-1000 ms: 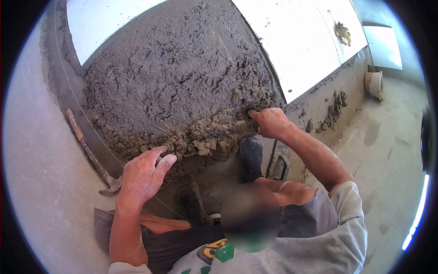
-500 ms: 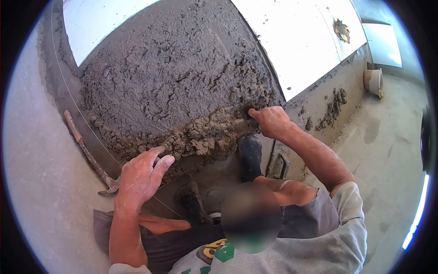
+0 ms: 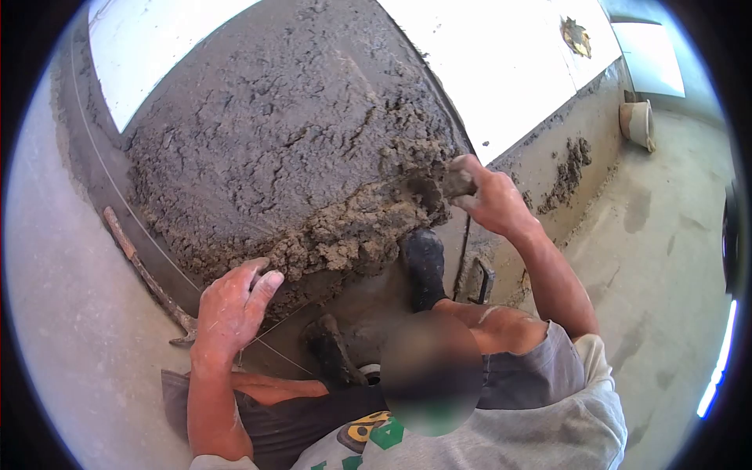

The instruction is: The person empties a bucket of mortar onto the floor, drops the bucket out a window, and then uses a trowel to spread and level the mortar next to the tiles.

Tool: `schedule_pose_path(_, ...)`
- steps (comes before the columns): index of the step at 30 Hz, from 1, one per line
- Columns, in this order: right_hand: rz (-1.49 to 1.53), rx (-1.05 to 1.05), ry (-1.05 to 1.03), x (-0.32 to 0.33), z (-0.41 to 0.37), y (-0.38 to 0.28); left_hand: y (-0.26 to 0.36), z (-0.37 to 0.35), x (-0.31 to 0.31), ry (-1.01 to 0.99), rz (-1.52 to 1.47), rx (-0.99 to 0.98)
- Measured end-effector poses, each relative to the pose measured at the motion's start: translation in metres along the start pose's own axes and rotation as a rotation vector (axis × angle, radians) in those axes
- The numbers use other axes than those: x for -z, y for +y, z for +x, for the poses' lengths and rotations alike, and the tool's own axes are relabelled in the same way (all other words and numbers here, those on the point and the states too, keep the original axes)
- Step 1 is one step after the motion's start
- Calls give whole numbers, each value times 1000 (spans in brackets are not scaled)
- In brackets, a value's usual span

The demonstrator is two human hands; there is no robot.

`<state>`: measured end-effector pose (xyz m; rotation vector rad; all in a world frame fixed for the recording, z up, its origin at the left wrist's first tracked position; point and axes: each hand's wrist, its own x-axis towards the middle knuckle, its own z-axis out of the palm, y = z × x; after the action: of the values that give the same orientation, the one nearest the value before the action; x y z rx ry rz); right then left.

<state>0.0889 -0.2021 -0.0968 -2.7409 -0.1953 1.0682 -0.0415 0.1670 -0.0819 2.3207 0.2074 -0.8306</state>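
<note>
A broad bed of wet mortar (image 3: 258, 149) fills the middle, its rough front edge facing me. My left hand (image 3: 231, 305) is at the front left edge of the mortar, its thumb apart from the bent fingers and nothing visible between them. At the right end of that edge, my right hand (image 3: 497, 200) has fingers and thumb around a grey-brown lump of mortar (image 3: 458, 183). Just left of it is a dark hollow in the mortar. A hammer (image 3: 145, 270) with a worn wooden handle lies left of the bed, its head near my left wrist.
White boards (image 3: 501, 63) flank the mortar at right and another white board (image 3: 157, 47) at upper left. A thin string (image 3: 106, 172) runs along the left. A bucket (image 3: 636, 125) lies tipped at far right. My dark boots (image 3: 423, 270) stand before the edge, near a black-handled tool (image 3: 486, 280).
My right hand has shifted right and slightly up, turned, and now shows a mortar lump between its fingers. My left hand has barely moved. The whole view has shifted slightly.
</note>
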Motion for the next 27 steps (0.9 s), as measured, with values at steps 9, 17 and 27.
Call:
schedule_pose_path(9, 201, -467, 193, -64, -92, 202, -22, 16, -8, -81, 117, 27)
schedule_pose_path(17, 186, -802, 358, -81, -134, 208, -27, 27, -12, -77, -87, 263)
schedule_pose_path(27, 741, -718, 10, -149, -115, 143, -22, 16, -1, 18, -114, 231)
